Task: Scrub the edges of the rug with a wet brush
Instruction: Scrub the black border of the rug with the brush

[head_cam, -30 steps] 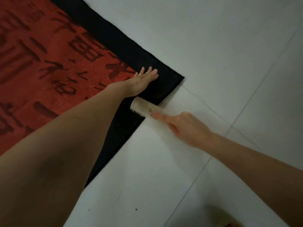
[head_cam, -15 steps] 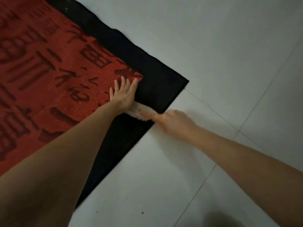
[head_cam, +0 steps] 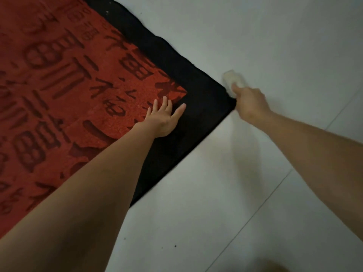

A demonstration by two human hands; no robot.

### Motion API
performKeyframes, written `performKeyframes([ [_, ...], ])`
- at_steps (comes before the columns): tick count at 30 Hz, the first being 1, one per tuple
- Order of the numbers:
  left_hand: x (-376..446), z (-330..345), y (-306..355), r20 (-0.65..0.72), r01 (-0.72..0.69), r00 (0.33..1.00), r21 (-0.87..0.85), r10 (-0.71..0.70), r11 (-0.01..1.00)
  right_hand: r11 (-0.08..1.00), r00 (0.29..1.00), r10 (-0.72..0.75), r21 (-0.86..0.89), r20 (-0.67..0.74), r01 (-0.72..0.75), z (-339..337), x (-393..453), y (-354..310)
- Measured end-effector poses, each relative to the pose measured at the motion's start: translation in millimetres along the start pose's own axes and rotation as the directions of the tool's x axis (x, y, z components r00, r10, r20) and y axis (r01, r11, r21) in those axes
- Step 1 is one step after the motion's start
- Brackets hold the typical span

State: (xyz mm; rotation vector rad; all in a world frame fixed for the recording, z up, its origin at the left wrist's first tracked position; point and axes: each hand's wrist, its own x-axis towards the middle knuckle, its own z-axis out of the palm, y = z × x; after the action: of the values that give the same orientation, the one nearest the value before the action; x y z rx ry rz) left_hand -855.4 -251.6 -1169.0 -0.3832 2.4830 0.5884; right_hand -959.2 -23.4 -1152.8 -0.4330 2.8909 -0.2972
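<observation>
A: Head view shows the red rug with dark characters and a wide black border (head_cam: 198,107) lying flat on the pale grey tiled floor (head_cam: 275,36). The left hand (head_cam: 164,119) lies on it with the fingers straight and spread, palm down, half on the red part and half on the black border, near the corner. It holds nothing.

B: And the small pale scrubbing brush (head_cam: 233,79)?

A: The right hand (head_cam: 249,101) has its fingers curled around the near end of it. The brush is blurred, and it lies just beside the rug corner, more over the bare floor than over the border, I think. I cannot tell if the bristles touch the rug.

B: So what can go wrong?

A: First, the stroke can go past the edge and scrub only the tile, because the brush is already outside the corner. Second, a stroke that comes back toward the rug may catch the corner and fold it up, since the left hand presses a little apart from the corner tip. Third, the floor will probably be wet, so the rug may slide if the push is hard.

B: Then the holding hand should be nearer to the tip?

A: I believe so.
</observation>
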Motion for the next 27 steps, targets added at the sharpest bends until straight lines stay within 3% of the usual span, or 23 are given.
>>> performKeyframes([
  [4,6,2,-3,-0.010,-0.036,0.999,0.113,0.038,0.993,0.936,0.928,-0.348,0.103,0.131,0.336,28,-37,-36],
  [6,6,-2,-4,-0.006,-0.042,0.999,0.129,0.044,0.991,0.964,0.961,-0.266,0.004,0.073,0.266,23,-15,-21],
  [9,3,0,-1,-0.055,-0.014,0.998,0.127,0.022,0.992,0.997,0.998,0.048,0.054,0.042,-0.050,0,9,-7],
  [10,1,1,0,-0.076,-0.013,0.997,0.159,0.026,0.987,0.996,0.998,0.049,0.070,0.029,-0.051,1,5,-20],
  [13,-1,6,1,-0.075,-0.012,0.997,0.249,0.032,0.969,0.965,0.957,-0.261,0.057,0.130,0.255,30,-35,-59],
  [15,2,4,2,-0.066,0.005,0.998,0.281,0.015,0.960,0.948,0.936,-0.317,0.057,0.155,0.312,38,-43,-44],
  [17,5,0,4,-0.057,0.001,0.998,0.315,0.018,0.949,0.988,0.989,-0.113,0.112,0.098,0.102,25,-23,-11],
  [19,4,-4,8,-0.033,0.012,0.999,0.326,-0.001,0.945,0.972,0.991,0.117,0.200,0.058,-0.127,8,-8,15],
  [20,4,-4,11,-0.024,0.021,1.000,0.312,-0.014,0.950,0.972,0.987,0.160,0.171,0.032,-0.163,5,-11,20],
  [21,4,-6,15,-0.020,0.029,0.999,0.285,-0.025,0.958,0.984,0.992,0.125,0.124,0.024,-0.127,3,-18,17],
  [24,1,-1,26,-0.026,0.042,0.999,0.172,-0.038,0.984,0.974,0.952,-0.210,0.134,0.221,0.183,18,-63,-9],
  [26,1,4,28,-0.037,0.047,0.998,0.140,-0.042,0.989,0.949,0.933,-0.269,0.231,0.241,0.214,25,-74,-6],
  [27,1,5,29,-0.033,0.051,0.998,0.126,-0.047,0.991,0.946,0.959,-0.217,0.282,0.181,0.161,25,-69,4],
])
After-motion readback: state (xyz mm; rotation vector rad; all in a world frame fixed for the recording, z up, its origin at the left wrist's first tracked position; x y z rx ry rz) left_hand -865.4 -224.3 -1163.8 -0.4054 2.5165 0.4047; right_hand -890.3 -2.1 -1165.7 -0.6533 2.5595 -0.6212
